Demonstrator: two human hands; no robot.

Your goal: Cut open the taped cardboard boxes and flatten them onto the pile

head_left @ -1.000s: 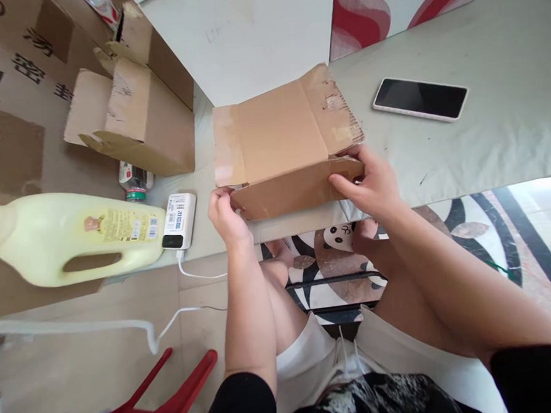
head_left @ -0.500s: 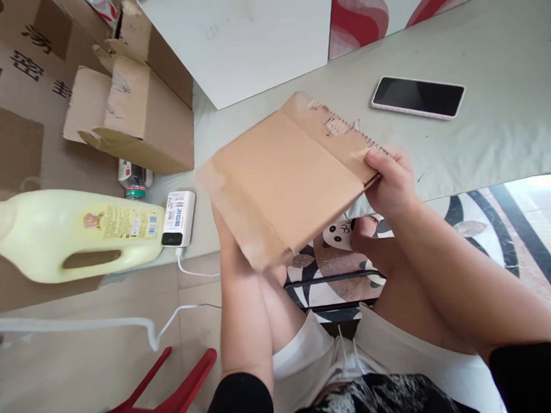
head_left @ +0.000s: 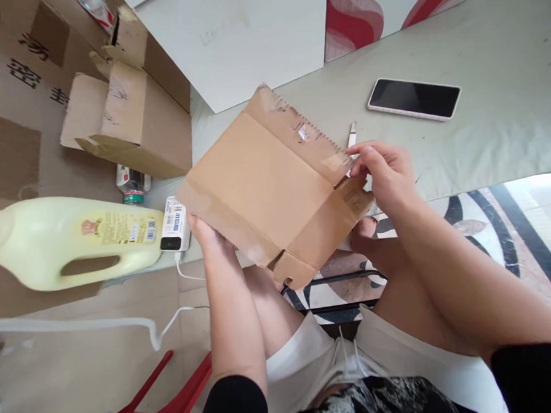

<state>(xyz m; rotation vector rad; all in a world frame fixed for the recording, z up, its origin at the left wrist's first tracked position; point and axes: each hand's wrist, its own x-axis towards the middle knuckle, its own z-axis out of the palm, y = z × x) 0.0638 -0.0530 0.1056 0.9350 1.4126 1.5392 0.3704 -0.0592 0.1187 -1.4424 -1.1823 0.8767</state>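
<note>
A flattish brown cardboard box (head_left: 274, 182) is held tilted above my lap, with one side flap folded out toward me. Its far edge is ragged, with torn tape on it. My left hand (head_left: 207, 235) grips the box from its left edge, its fingers hidden underneath. At the right corner, my right hand (head_left: 384, 173) has thumb and fingers bent against the cardboard beside the opened flap (head_left: 345, 212). A slim pale strip, like a cutter blade (head_left: 352, 133), shows just beyond my right fingers; I cannot tell whether it lies on the table or is in the hand.
A phone (head_left: 414, 99) lies on the cloth-covered table (head_left: 506, 120). White cartons (head_left: 239, 42) stand at the back. On the left are an open cardboard box (head_left: 161, 132), a pale yellow jug (head_left: 37, 243) and a cabled power bank (head_left: 174, 227). A red stool (head_left: 174, 396) stands below.
The box has shifted left and tilted, and its near side flap has swung outward. My left hand has moved left; my right thumb has come off the top face to the corner.
</note>
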